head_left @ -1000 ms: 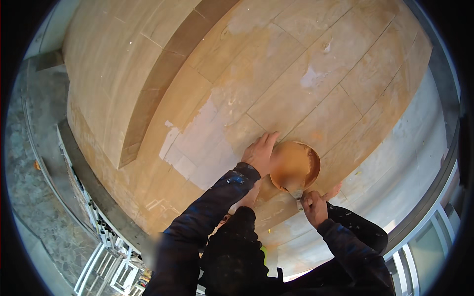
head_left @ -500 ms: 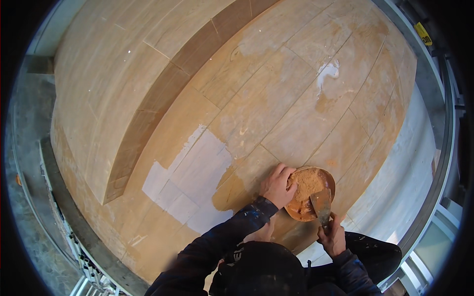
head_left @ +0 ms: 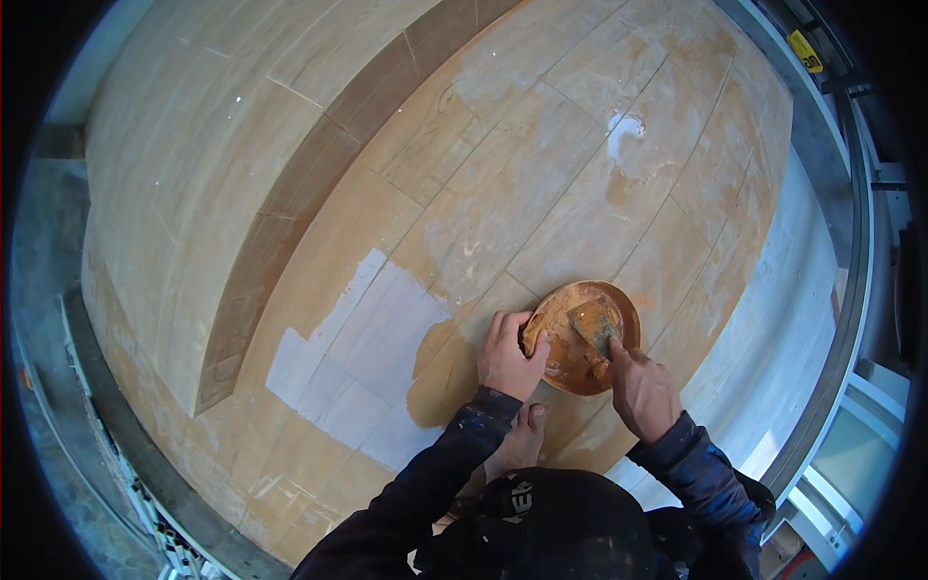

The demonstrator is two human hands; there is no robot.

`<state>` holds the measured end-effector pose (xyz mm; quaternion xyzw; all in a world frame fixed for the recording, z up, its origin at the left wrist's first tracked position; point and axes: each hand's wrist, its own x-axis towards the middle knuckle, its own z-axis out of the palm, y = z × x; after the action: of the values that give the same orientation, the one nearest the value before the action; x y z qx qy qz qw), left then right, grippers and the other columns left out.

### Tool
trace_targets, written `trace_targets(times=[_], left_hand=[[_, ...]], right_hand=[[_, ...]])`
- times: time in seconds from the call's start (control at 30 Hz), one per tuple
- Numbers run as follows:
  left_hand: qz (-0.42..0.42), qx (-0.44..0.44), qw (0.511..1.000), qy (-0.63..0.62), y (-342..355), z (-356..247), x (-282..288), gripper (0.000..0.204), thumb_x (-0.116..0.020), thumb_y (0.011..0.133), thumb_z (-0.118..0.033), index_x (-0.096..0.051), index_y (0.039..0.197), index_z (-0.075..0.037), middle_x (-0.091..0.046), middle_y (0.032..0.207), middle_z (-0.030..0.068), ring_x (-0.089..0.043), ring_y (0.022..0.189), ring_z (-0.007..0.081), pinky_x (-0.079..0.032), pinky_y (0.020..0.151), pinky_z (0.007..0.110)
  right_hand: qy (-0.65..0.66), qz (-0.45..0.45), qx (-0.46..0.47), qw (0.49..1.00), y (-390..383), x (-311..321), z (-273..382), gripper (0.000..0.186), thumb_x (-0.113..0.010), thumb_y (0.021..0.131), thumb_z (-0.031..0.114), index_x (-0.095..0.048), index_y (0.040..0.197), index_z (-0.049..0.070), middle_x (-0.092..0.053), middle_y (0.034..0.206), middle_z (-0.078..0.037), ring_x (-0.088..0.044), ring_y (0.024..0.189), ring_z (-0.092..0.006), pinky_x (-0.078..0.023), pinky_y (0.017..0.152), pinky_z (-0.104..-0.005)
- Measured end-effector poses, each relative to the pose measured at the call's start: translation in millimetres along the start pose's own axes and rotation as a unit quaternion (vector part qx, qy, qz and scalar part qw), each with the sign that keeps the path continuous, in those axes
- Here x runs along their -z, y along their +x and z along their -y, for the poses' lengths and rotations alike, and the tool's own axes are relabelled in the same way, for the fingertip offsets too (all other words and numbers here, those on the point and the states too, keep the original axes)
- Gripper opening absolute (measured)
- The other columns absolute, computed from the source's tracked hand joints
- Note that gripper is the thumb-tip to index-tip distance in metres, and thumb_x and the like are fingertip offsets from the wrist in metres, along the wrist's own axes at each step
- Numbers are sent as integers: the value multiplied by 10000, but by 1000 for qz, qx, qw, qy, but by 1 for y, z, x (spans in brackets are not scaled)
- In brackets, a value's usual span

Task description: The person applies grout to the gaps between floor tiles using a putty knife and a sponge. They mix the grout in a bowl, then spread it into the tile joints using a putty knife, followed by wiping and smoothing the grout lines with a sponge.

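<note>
My left hand (head_left: 508, 356) closes over the left rim of a round, shallow bowl (head_left: 630, 314), thumb at the inside edge. Orange-brown paste (head_left: 558, 363) coats the bowl's inside, with a thicker lump at the lower right. A putty knife (head_left: 592, 322) with a smeared, wide blade is gripped by its handle in my right hand (head_left: 646, 394). Its blade lies in the bowl over the paste, pointing up and left. My fingers hide most of the handle.
Wood-look tiles (head_left: 580, 222) with brownish smears lie under the bowl. A pale, shiny patch (head_left: 358, 338) spreads left of it, and a small white puddle (head_left: 623, 133) farther away. A raised tiled step (head_left: 290, 208) curves along the left. My bare foot (head_left: 520, 447) is close below the bowl.
The bowl has shifted slightly away and left. My right hand has moved up, carrying the putty knife blade deeper across the bowl. The paste's dry, crumbly top now looks wetter and smeared.
</note>
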<state>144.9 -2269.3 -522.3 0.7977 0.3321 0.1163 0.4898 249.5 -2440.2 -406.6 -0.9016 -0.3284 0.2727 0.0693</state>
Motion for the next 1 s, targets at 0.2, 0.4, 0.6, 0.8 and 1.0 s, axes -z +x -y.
trace_targets(times=[0.2,0.4,0.6,0.8,1.0], left_hand=[[36,2,999,39,2,2,-4,313,-693,863,-161,-548,1126,-72,-571,1099,145,-615,1027,388,-516,835,501],[-9,-9,999,38,0,4,-16,301,-675,870,-142,-528,1121,-64,-563,1079,157,-604,1019,397,-505,828,507],[-19,-11,1000,17,-4,-2,-25,264,-662,883,-105,-533,1104,-41,-573,1060,166,-609,998,403,-494,834,495],[-53,-33,997,33,-6,4,-33,256,-660,886,-93,-531,1096,-25,-571,1054,174,-602,1003,408,-486,856,499],[-39,-38,998,16,-9,5,-37,245,-645,908,-83,-525,1112,-21,-569,1059,183,-600,1009,409,-481,870,503]], right_hand=[[-35,43,-17,998,-29,-3,8,415,-571,956,110,-606,1346,-31,-684,936,-225,-702,740,-409,-564,678,-490],[16,14,-5,1000,-11,0,-2,454,-584,934,92,-609,1383,33,-665,897,-216,-699,732,-408,-563,680,-493],[5,0,-38,999,-36,-27,3,489,-594,926,101,-603,1412,43,-657,952,-228,-701,733,-397,-577,680,-464],[16,92,-52,994,-46,-8,0,493,-601,922,122,-601,1407,37,-673,981,-209,-713,724,-370,-583,652,-443],[-9,-36,-17,999,-3,-28,4,511,-589,929,140,-585,1427,28,-675,983,-196,-722,723,-349,-584,628,-423]])
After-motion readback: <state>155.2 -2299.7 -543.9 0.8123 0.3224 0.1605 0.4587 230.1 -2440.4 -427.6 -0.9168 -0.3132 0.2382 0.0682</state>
